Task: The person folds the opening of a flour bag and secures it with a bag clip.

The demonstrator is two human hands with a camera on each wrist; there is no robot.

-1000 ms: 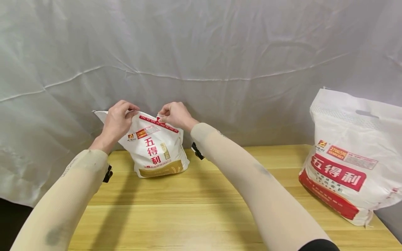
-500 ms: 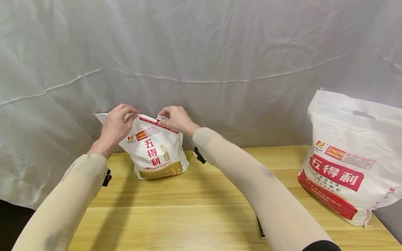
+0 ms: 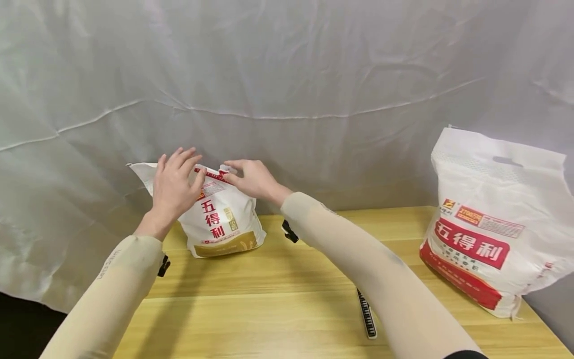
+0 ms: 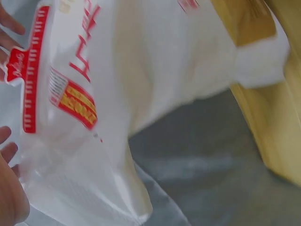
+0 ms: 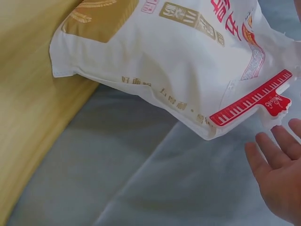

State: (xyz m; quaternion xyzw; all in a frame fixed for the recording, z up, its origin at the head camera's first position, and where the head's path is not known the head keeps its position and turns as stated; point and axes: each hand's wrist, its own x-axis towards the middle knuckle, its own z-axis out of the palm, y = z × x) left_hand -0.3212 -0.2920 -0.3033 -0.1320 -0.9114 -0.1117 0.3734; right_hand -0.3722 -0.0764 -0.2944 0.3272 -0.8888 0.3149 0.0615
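Observation:
A white flour bag (image 3: 235, 207) with red lettering and a gold band stands at the back left of the table. Across its folded top sits a red bag clip (image 5: 251, 98) with white piano-key marks and a scroll-shaped tab. My left hand (image 3: 176, 187) is at the bag's upper left, fingers spread and holding nothing. On the other side, my right hand (image 3: 256, 178) has its fingers and thumb parted around the clip's tab in the head view. In the right wrist view, the right fingertips (image 5: 280, 136) lie just beside that tab, with nothing pinched.
A larger white flour bag (image 3: 475, 244) with a red label and a handle slot stands at the table's right. A black-and-white piano-key clip (image 3: 366, 314) lies on the wooden table (image 3: 251, 309), near my right forearm. Grey cloth (image 3: 287, 75) hangs behind.
Both hands have let go of the bag's top and the clip; the left fingers have spread. The head view has shifted slightly, and the clip on the table has come out from behind my right forearm.

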